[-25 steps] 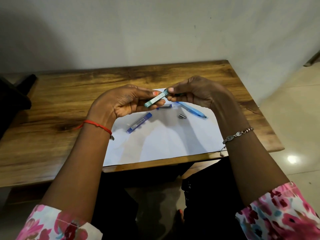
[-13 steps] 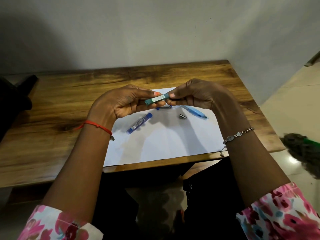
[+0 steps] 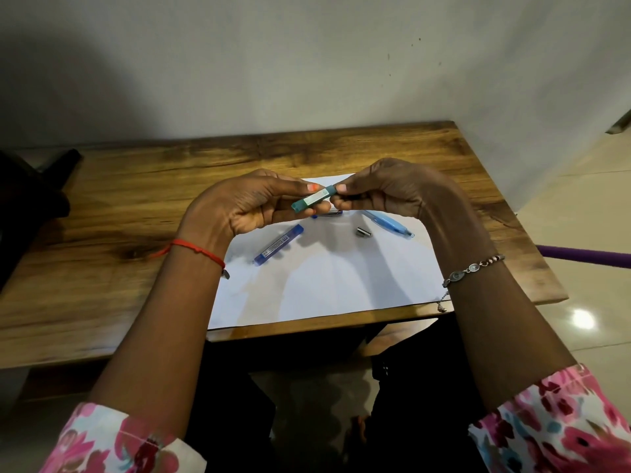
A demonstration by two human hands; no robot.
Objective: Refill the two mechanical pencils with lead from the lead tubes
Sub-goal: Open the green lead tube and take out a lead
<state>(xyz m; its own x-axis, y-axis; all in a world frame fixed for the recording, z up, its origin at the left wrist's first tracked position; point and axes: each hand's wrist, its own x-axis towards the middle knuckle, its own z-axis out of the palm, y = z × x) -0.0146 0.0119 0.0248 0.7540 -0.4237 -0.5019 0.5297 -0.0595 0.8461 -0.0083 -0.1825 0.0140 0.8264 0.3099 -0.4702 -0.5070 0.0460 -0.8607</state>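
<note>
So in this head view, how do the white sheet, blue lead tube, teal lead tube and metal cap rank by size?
Largest: white sheet.
Then blue lead tube and teal lead tube: they look alike, and the teal one is held up nearer the camera, so no ranking.
Smallest: metal cap.

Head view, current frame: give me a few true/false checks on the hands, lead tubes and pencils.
1. The left hand and right hand both hold the teal lead tube above the paper. True.
2. The blue lead tube stands upright on bare wood. False: it lies flat on the paper.
3. The light blue pencil lies on the paper. True.
4. The metal cap sits on that pencil. False: it lies loose beside it, apart.
5. The left wrist is bare. False: it wears a red thread.
</note>
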